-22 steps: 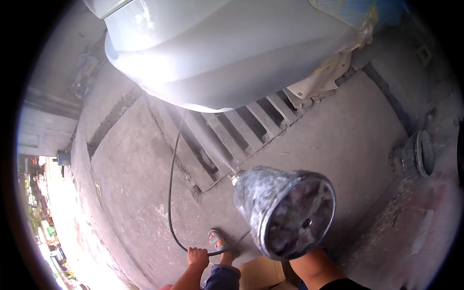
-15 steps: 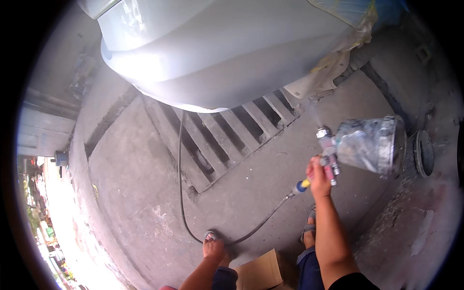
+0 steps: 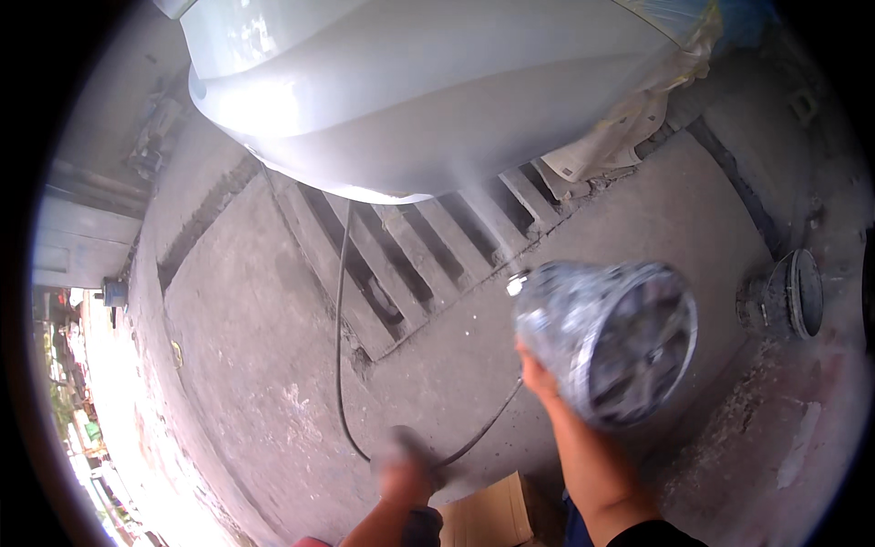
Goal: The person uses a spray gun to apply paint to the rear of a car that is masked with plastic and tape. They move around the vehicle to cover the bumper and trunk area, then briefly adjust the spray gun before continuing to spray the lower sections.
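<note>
My right hand (image 3: pixel 540 376) is wrapped round a spray gun, mostly hidden behind its large paint-smeared cup (image 3: pixel 565 310). The gun's bright nozzle (image 3: pixel 517 283) points away from me, and a pale spray fan (image 3: pixel 483 205) runs from it to the lower edge of a silver-white car body panel (image 3: pixel 383 100). A dark hose (image 3: pixel 340 319) hangs in a loop across the floor and rises to the gun. At the bottom of that loop my left hand (image 3: pixel 403 469), smeared by motion, is closed on the hose.
Below the panel lies a slotted floor grate (image 3: pixel 447 242). Masking sheet (image 3: pixel 629 128) covers the panel's right end. A dirty bucket (image 3: pixel 784 296) lies tipped at the right. Near my feet is a cardboard box (image 3: pixel 488 515). Bright daylight comes in at the left.
My right hand has swung the spray gun left and tilted it, so the cup's round end now shows. Spray now reaches the panel's lower edge. My left hand has moved slightly and blurred.
</note>
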A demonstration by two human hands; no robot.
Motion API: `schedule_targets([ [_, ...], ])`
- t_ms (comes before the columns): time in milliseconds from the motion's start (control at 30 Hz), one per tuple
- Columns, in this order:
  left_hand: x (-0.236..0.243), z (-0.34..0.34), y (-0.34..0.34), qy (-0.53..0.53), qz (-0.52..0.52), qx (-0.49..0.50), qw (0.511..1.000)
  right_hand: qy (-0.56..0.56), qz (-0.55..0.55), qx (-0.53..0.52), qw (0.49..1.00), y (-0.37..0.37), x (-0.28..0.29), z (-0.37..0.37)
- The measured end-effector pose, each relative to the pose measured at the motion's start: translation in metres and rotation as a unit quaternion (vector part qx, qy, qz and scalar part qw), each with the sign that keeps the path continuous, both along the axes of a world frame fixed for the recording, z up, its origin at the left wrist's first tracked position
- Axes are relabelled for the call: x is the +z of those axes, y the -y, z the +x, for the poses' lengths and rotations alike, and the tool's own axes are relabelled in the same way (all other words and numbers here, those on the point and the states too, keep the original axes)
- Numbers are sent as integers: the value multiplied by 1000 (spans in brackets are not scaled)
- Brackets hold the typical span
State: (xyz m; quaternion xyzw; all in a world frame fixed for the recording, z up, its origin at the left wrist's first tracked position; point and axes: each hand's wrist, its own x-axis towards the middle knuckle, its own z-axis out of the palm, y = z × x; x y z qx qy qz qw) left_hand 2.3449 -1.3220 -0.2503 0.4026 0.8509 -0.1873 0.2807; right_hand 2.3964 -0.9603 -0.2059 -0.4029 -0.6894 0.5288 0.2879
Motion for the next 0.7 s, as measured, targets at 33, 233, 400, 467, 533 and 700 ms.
schedule_targets([
  [33, 4, -8, 2, 25, -29, -5, 999, -9, 72, 39, 997, 16, -2, -2],
  [233, 7, -29, 7, 64, -69, -5, 996, -10, 296, 123, 947, 27, -24, -17],
  [400, -31, 0, -37, -19, 21, -30, 999, -80, -89, 0, 993, -77, -34, 21],
  [467, -40, 10, -71, 25, 54, -16, 998, -147, -135, -68, 978, -134, -33, 53],
  [533, -49, 19, -95, 43, 71, -8, 997, -218, -168, -198, 941, -175, -24, 65],
  [700, -21, 31, -162, 92, 86, -5, 992, -160, -79, -239, 955, -213, -31, 85],
])
